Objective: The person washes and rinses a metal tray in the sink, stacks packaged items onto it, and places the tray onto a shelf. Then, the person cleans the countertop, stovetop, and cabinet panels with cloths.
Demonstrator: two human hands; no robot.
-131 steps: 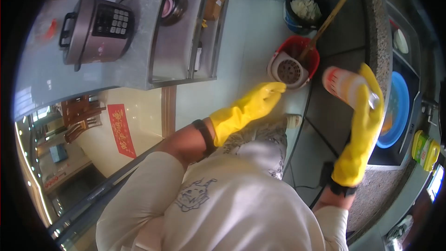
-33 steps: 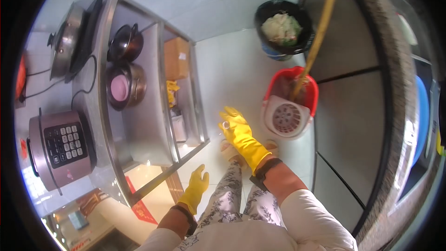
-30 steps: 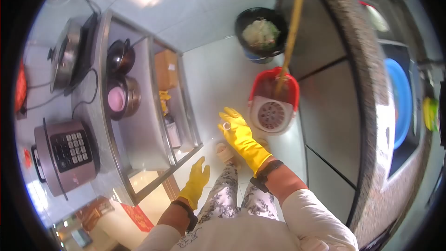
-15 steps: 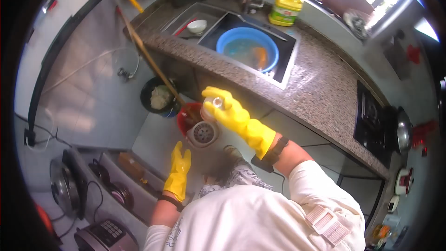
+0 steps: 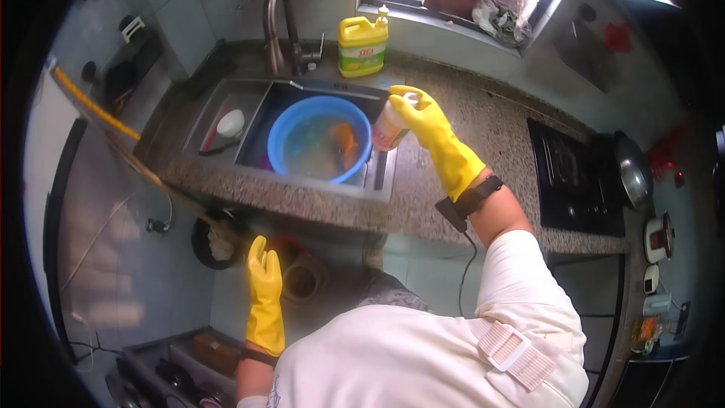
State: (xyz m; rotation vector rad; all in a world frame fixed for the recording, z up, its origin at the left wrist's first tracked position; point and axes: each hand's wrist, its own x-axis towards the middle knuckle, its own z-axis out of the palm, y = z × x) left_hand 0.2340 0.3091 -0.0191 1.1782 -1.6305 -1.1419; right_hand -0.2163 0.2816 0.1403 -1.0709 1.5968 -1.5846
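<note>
My right hand (image 5: 436, 138), in a yellow rubber glove, grips a pale bottle with red print (image 5: 389, 127) near its top. The bottle is at the right edge of the sink (image 5: 384, 181), close beside a blue basin (image 5: 281, 153). Cloudy bluish water fills part of the basin, and an orange item (image 5: 346, 143) lies in it. My left hand (image 5: 264, 296), also gloved in yellow, hangs in front of the counter at the lower left, fingers stretched and holding nothing.
A yellow jug (image 5: 362, 47) and a faucet (image 5: 280, 26) stand behind the sink. A white bowl (image 5: 230, 123) sits in the left sink compartment. The stove (image 5: 572, 174) is at the right. A mop handle (image 5: 143, 170) leans at the left, above a black bin (image 5: 214, 244).
The view has swung from the floor and shelf to the counter. My right hand has carried the bottle over to the sink's right edge. My left hand stays low and empty.
</note>
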